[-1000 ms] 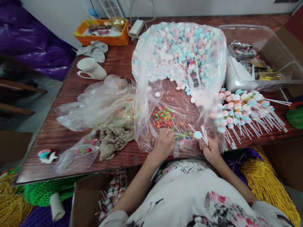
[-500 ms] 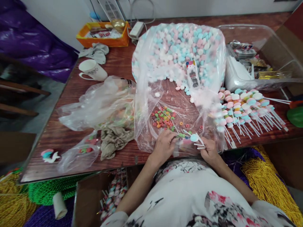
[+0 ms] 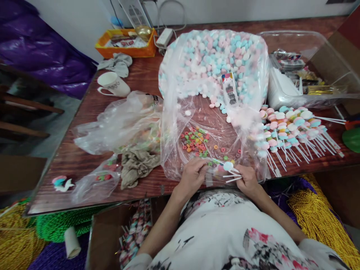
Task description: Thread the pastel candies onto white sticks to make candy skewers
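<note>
everywhere, clutter on reddish wooden table (image 3: 84, 150)

Both hands sit at the near bench (image 3: 84, 112) edge, the left hand (image 3: 192, 176) and right hand (image 3: 247, 180) close together with white sticks (image 3: 232, 175) crossing the gap between them. Just ahead, loose rings (image 3: 195, 140) lie on the plastic sheet (image 3: 180, 123), then bare sheet up to the candy heap (image 3: 213, 63). Right of the right hand, lollipops (image 3: 292, 131) block the bench. Left of the left hand lie a rag (image 3: 137, 167) and crumpled bags (image 3: 118, 125); beyond them the wood is bare up to the mug (image 3: 114, 84).
</note>
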`<state>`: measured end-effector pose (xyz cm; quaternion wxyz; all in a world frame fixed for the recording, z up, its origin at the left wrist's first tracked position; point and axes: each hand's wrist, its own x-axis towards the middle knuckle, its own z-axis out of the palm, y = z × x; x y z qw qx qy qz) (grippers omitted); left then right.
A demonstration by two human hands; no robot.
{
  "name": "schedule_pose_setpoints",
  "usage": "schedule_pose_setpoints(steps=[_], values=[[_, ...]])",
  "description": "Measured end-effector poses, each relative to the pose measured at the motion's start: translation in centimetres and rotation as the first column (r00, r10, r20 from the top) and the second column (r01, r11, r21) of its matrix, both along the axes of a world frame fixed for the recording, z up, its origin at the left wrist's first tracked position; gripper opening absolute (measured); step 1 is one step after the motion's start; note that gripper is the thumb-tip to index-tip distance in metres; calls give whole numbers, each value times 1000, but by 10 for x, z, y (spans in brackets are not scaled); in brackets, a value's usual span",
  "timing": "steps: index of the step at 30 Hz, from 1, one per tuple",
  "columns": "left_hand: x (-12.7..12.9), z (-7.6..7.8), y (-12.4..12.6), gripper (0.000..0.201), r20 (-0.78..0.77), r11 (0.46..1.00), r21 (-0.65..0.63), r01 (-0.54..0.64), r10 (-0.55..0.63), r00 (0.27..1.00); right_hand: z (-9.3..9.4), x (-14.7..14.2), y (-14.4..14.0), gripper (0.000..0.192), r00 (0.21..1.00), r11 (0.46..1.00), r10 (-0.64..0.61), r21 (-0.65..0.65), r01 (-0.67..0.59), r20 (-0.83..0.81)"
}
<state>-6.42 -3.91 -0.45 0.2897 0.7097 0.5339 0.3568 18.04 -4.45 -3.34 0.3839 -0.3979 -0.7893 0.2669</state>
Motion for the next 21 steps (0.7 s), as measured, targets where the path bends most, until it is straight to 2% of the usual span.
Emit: schedule_pose_setpoints(steps=[2, 4, 7, 10, 15, 21], values=[[3, 2, 0, 16, 271, 987, -140, -78, 114, 956, 0, 0, 0, 37, 1000, 1000, 7, 3, -7, -5], [6, 5, 0, 26, 510, 949, -304, -83, 236, 827, -1, 0, 0, 36, 1000, 1000, 17, 1, -17, -2], [11, 8, 2, 36, 685, 910, -415, -11, 321, 655, 0, 0, 0, 34, 999, 999, 41, -15, -41, 13], [13, 7, 5, 36, 734, 912, -411, 4, 328, 594, 2, 0, 0, 33, 998, 997, 65, -37, -64, 26], [16, 7, 6, 32, 762, 911, -412, 8, 339, 552, 3, 1, -1, 32, 995, 995, 85, -52, -83, 53], [19, 15, 7, 23, 776, 897, -441, 16, 373, 508, 1, 1, -2, 33, 993, 993, 92, -74, -87, 67]])
